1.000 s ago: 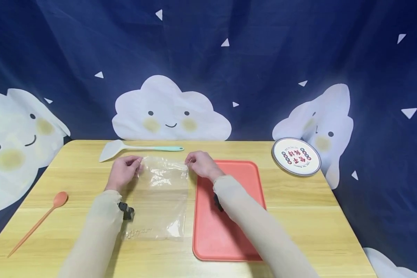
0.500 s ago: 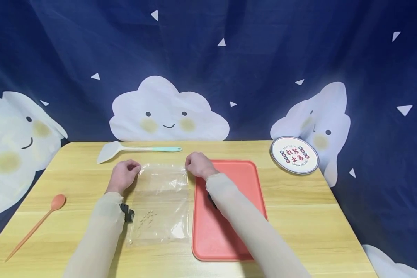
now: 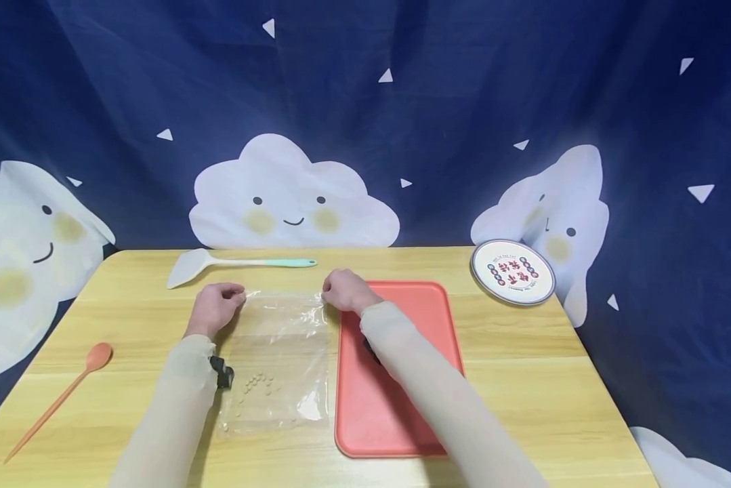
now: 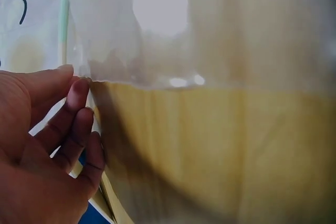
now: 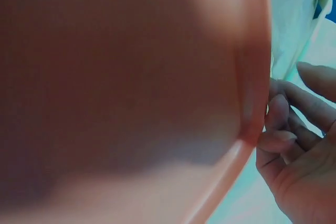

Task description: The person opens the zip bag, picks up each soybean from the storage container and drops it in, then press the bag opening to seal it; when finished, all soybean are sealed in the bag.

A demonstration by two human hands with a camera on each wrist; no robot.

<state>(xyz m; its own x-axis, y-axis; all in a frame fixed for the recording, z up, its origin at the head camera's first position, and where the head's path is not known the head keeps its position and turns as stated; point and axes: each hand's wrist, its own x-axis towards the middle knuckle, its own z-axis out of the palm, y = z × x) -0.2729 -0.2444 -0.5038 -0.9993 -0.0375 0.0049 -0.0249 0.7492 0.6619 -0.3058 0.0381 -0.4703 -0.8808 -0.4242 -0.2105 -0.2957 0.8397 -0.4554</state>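
Observation:
A clear plastic bag (image 3: 280,339) lies on the wooden table, its top edge pointing away from me. Several small pale round pieces (image 3: 258,381) show in its lower left part. My left hand (image 3: 214,308) pinches the top left corner; in the left wrist view, thumb and index fingertip (image 4: 81,85) meet at the bag's edge. At the top right corner, my right hand (image 3: 348,291) holds the bag with curled fingers, close beside a red tray (image 3: 395,420). The tray's rim hides part of the right hand's grip in the right wrist view.
A white spatula with a mint handle (image 3: 286,263) lies behind the bag. To the left is an orange spoon (image 3: 98,356). A printed plate (image 3: 514,295) sits at the back right corner. My right forearm crosses over the tray. A blue cloud-print curtain (image 3: 438,122) hangs behind the table.
The small pieces have shifted from the bag's bottom edge up toward its middle and spread out. The bag's top edge and both hands have come slightly nearer to me.

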